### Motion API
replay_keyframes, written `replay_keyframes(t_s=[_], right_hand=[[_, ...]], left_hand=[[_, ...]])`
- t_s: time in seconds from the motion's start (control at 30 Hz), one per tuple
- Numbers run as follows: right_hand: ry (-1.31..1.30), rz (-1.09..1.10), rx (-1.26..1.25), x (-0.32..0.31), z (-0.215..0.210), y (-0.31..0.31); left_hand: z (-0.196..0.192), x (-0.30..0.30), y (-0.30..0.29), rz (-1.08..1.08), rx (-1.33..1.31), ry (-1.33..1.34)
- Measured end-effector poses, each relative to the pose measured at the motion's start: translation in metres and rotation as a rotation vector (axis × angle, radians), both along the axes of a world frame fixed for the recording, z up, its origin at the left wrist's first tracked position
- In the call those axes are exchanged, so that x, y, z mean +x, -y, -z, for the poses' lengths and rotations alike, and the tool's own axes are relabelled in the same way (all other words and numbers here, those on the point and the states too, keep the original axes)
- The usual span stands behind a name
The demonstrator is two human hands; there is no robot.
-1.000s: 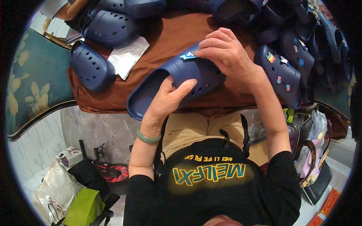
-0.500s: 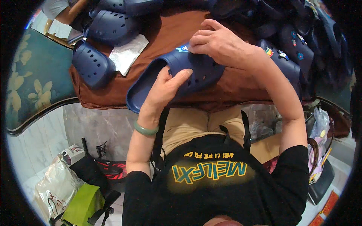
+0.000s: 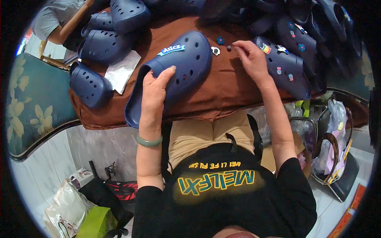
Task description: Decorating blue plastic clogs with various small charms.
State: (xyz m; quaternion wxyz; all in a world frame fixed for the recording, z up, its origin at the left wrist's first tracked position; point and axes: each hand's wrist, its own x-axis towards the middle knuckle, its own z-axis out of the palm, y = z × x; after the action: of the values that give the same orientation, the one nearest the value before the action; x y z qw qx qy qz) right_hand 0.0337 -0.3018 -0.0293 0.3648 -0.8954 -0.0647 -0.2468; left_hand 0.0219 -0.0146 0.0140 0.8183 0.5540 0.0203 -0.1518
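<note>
A dark blue foam clog (image 3: 190, 59) is held over the table by my left hand (image 3: 155, 89), thumb on the outside and the other fingers inside its opening. A blue-and-white lettered charm (image 3: 171, 49) sits on its upper. On the cloth to the right of the toe lie a blue flower charm (image 3: 220, 40) and a white charm with a dark centre (image 3: 215, 50). My right hand (image 3: 253, 61) has its fingertips pinched together beside a small grey charm (image 3: 229, 48); whether they grip it is unclear. Next to that hand rests a charm-decorated clog (image 3: 283, 65).
Undecorated blue clogs (image 3: 90, 84) and a white packet (image 3: 124, 72) lie at the left of the brown cloth (image 3: 222, 85). More clogs (image 3: 335, 31) are piled far right. Another person's arm (image 3: 65, 29) shows at the upper left. Bags (image 3: 69, 202) stand on the floor.
My right hand has left the lettered charm on the clog and moved right, down to the small charms on the cloth. My left hand still holds the clog, now showing more of its upper.
</note>
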Motion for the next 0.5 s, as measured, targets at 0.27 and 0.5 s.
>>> replay_keyframes(t_s=[0.27, 0.5], right_hand=[[0.022, 0.022, -0.232, 0.014, 0.024, -0.041], [-0.006, -0.023, 0.031, 0.002, 0.016, -0.044]], left_hand=[[0.001, 0.0, 0.003, -0.072, 0.025, -0.008], [-0.001, 0.0, -0.002, -0.049, 0.122, 0.024]])
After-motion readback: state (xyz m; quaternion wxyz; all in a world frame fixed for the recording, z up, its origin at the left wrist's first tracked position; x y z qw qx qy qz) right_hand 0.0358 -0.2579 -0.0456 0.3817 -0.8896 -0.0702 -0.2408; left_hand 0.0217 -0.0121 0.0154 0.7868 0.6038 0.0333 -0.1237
